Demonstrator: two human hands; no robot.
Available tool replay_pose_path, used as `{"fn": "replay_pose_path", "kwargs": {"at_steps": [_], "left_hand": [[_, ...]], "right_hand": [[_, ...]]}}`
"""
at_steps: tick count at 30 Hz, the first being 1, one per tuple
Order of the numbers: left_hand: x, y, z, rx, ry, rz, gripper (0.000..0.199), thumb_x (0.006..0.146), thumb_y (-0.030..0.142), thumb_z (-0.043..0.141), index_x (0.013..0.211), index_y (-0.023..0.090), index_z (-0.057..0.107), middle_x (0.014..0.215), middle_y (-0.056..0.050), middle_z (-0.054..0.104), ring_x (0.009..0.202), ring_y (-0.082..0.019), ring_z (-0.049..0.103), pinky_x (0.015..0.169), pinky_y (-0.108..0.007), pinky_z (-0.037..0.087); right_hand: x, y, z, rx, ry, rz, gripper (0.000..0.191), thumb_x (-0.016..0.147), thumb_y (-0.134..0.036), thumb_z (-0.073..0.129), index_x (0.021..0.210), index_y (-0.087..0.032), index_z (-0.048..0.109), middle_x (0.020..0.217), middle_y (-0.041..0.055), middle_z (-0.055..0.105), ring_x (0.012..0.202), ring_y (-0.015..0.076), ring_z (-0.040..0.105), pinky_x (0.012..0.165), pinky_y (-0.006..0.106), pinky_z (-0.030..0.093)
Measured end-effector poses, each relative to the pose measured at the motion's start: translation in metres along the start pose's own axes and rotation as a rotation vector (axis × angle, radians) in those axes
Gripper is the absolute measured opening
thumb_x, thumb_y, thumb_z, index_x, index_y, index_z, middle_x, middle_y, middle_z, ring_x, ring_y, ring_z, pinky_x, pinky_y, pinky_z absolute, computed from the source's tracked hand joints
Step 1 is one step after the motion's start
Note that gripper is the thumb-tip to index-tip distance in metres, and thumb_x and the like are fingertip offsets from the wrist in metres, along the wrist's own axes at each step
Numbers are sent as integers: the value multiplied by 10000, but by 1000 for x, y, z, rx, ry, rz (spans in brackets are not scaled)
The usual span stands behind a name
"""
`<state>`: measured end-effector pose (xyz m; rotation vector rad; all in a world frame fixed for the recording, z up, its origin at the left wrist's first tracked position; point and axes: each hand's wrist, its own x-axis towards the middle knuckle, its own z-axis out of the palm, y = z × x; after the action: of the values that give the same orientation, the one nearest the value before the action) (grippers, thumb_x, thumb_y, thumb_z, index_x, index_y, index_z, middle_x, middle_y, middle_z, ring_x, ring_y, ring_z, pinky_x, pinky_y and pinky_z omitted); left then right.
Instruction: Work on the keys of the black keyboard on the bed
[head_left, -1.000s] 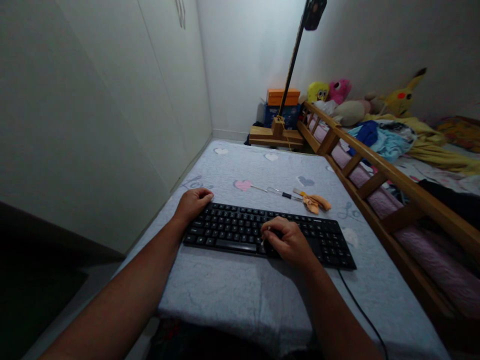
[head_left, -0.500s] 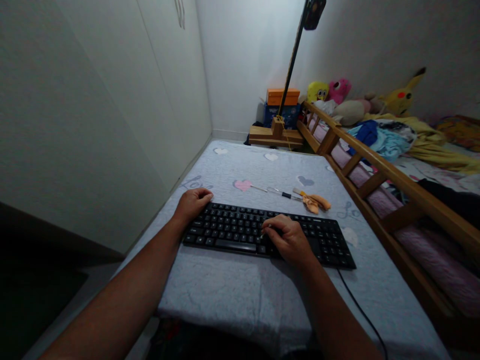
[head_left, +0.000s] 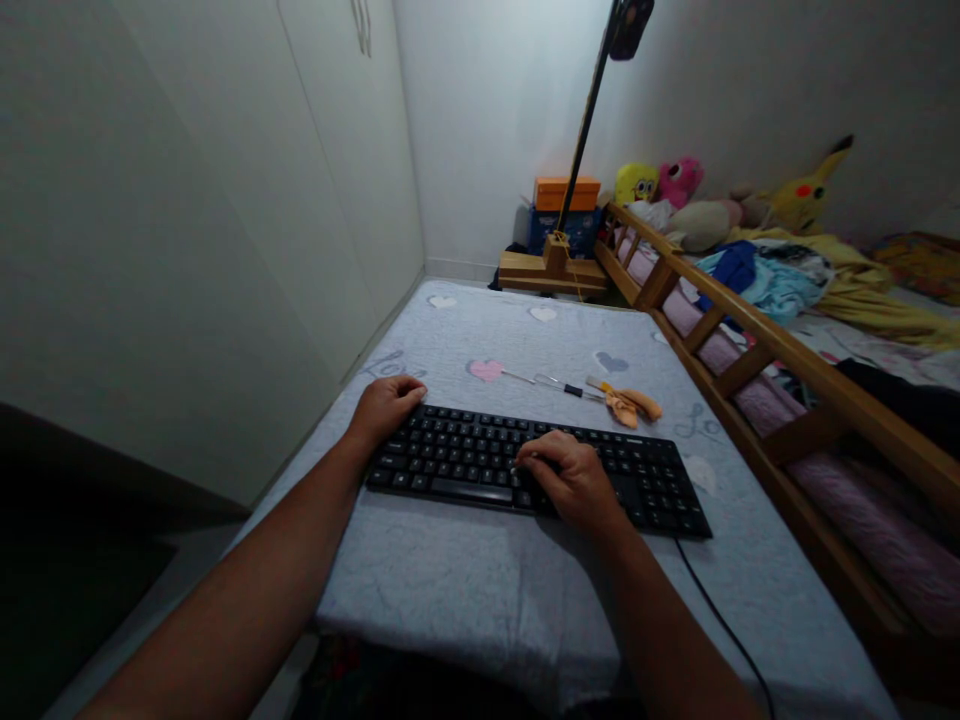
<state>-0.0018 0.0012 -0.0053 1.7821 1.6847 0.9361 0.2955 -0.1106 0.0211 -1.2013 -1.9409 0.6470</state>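
A black keyboard point(head_left: 465, 455) lies across the cloth-covered table point(head_left: 450, 580). At its upper left corner, my left hand point(head_left: 386, 408) is closed on the keyboard's edge. My right hand point(head_left: 574, 475) is over the middle-right keys, thumb and fingers pinched on something small and light that I cannot make out. Behind the keyboard lie a thin stick point(head_left: 517, 376), a tool with a dark grip and wire loop point(head_left: 574, 390), and a brush point(head_left: 598, 384) beside a crumpled orange cloth point(head_left: 634, 405).
The keyboard's cable point(head_left: 724, 600) runs off the near right. A wooden bed rail point(head_left: 757, 315) borders the table on the right, with plush toys and bedding beyond. White cabinet doors point(head_left: 300, 200) stand on the left. A dark pole point(head_left: 589, 120) rises from a wooden base behind the table.
My right hand has shifted slightly left over the keys, its fingers still pinched. My left hand and the keyboard have stayed in place.
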Motion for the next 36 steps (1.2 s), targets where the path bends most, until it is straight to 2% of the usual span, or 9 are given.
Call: {"fn": "replay_pose_path", "kwargs": {"at_steps": [8,20,29,36], "left_hand": [[1,-2,0,10,-4,10,313,752,461,588,791,190,739,781,-33,745,729,-205,649,718,-307,464],[0,-2,0,-21,-9,4,316,738,466,595,779,185,733,751,-34,737,738,-209,650,694,-298,463],[-1,2,-1,-24,-12,4,318,736,460,593,775,179,736,739,-38,733,725,-213,650,712,-314,473],[-1,1,-1,-21,-10,7,309,744,459,586,771,188,732,742,-37,734,747,-219,654,713,-312,473]], "right_hand": [[-1,-2,3,-4,-1,-23,175,882,-154,572,874,-223,733,833,37,711,819,187,627,796,342,452],[0,-9,2,5,-70,-20,172,874,-150,566,824,-218,717,790,36,698,792,187,617,779,339,454],[0,-2,4,7,16,-15,171,870,-137,582,867,-220,731,830,37,710,818,184,634,795,336,455],[1,-2,9,8,21,-23,184,881,-139,576,873,-229,737,837,40,719,834,193,633,802,348,466]]}}
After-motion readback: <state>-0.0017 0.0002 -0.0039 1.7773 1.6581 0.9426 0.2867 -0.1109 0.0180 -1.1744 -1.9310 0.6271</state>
